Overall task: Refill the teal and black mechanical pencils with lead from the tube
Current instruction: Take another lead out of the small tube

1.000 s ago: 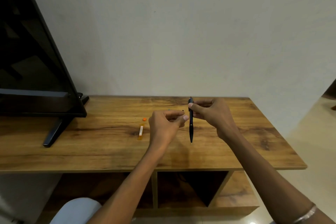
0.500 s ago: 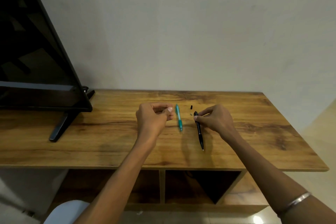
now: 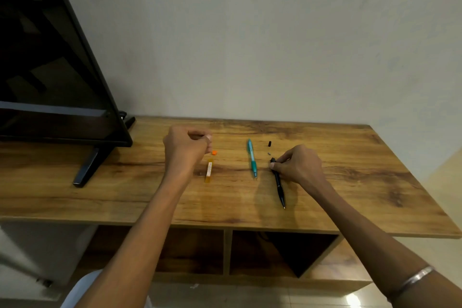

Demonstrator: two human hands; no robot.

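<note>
Your right hand (image 3: 298,166) pinches the top end of the black mechanical pencil (image 3: 278,184) between thumb and fingers, with the pencil lying on the wooden table (image 3: 350,182) and its tip pointing toward you. Just left of the black pencil, apart from it, the teal mechanical pencil (image 3: 252,157) lies free on the table, tip also toward you. Just beyond the black pencil's top end sit two tiny loose parts, a black cap (image 3: 269,143) and a smaller grey piece (image 3: 269,153), both clear of your fingers.

Your left hand (image 3: 186,149) hovers well left of the black pencil with the fingertips curled closed together; whether they hold anything is too small to tell. Below that hand, the orange lead tube (image 3: 208,172) lies on the table, and its small orange cap (image 3: 214,152) rests just past it. A black TV (image 3: 50,57) stands far left of the black pencil.
</note>
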